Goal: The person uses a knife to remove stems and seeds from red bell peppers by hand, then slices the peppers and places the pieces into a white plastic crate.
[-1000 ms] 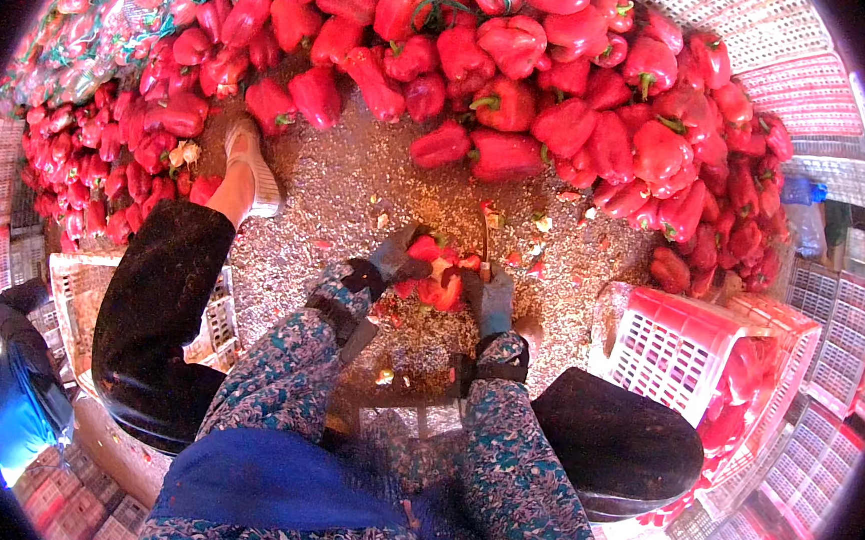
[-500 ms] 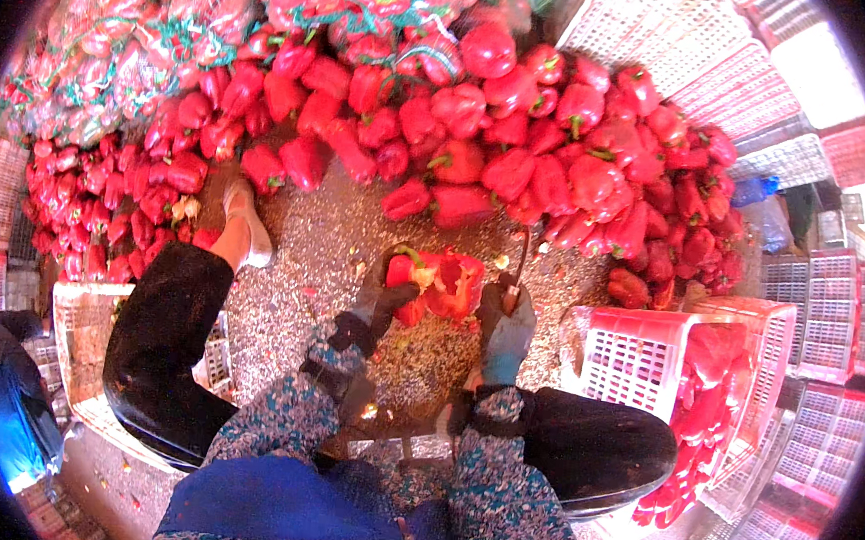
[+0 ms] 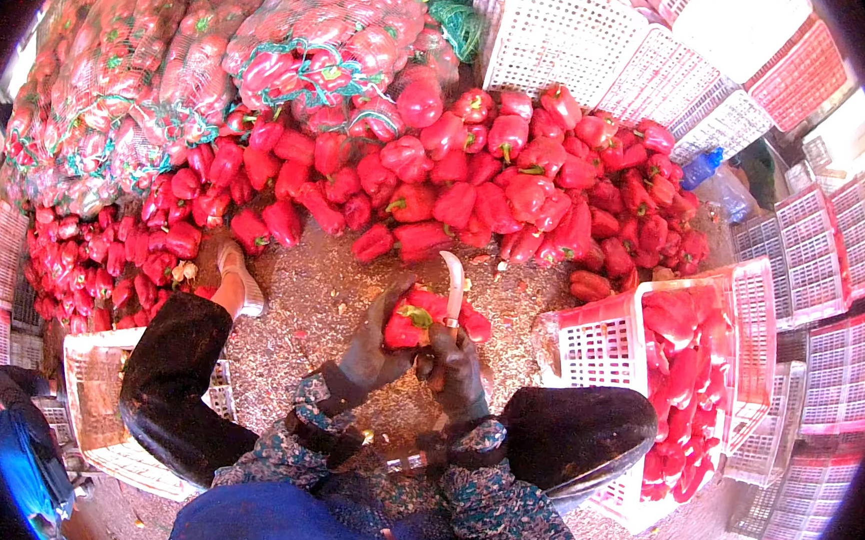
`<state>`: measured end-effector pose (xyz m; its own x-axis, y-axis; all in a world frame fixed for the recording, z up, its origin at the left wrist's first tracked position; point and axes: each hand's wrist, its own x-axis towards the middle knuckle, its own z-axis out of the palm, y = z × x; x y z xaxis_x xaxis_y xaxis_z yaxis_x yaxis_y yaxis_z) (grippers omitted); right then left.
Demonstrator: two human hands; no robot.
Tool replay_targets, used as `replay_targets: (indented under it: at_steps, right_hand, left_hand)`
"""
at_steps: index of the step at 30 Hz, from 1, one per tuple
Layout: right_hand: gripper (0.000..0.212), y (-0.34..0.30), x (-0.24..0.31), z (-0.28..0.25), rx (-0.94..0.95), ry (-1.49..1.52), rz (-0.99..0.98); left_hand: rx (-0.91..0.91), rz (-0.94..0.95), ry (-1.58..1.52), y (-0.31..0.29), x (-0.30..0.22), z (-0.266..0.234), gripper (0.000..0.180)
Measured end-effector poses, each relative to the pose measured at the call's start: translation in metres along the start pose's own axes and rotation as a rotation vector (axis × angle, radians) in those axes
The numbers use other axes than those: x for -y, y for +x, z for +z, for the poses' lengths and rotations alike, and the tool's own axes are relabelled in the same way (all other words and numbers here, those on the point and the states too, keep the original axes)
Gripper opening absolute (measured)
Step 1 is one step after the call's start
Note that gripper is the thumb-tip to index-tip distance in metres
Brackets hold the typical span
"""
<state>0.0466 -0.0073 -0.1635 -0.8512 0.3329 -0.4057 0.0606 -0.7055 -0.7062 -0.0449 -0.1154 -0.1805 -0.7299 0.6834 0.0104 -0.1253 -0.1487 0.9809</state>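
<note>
My gloved left hand point(image 3: 372, 348) is closed around a red bell pepper point(image 3: 401, 333), whose green stem end point(image 3: 415, 316) shows. My gloved right hand point(image 3: 454, 370) grips the handle of a knife with a curved blade point(image 3: 454, 280). The blade rises past the pepper's right side, its hooked tip toward the pile. Both hands are close together over the floor between my knees. More red flesh shows just right of the blade; whether it is a separate piece, I cannot tell.
A long heap of red bell peppers point(image 3: 518, 191) lies ahead, with filled net sacks point(image 3: 319, 26) behind it at the left. By my right knee stands a crate point(image 3: 597, 352) and red pepper pieces point(image 3: 683, 388). An orange-white crate point(image 3: 94, 372) is at my left; a person in blue point(image 3: 24, 452) is beyond.
My hands have come together around the pepper, which showed its open inside before. The knife has swung up to stand beside it. The whole view has shifted with my head.
</note>
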Motion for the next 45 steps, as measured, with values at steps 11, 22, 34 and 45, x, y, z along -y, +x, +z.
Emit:
replay_targets:
  at_steps: [11,22,34,45]
  right_hand:
    - [0.035,-0.014,-0.002,-0.015,0.108,0.221,0.086]
    - [0.030,-0.011,-0.017,-0.013,0.350,0.436,0.186]
    - [0.022,-0.012,-0.040,-0.004,0.161,0.472,0.125]
    - [0.032,-0.030,-0.030,-0.005,0.216,0.485,0.061]
  left_hand:
    - [0.297,0.349,0.615,-0.012,-0.032,-0.021,0.078]
    - [0.319,0.397,0.739,-0.016,-0.068,-0.041,0.083]
    - [0.162,0.525,0.919,-0.031,-0.044,-0.033,0.071]
    - [0.212,0.093,0.430,-0.035,-0.076,-0.018,0.078]
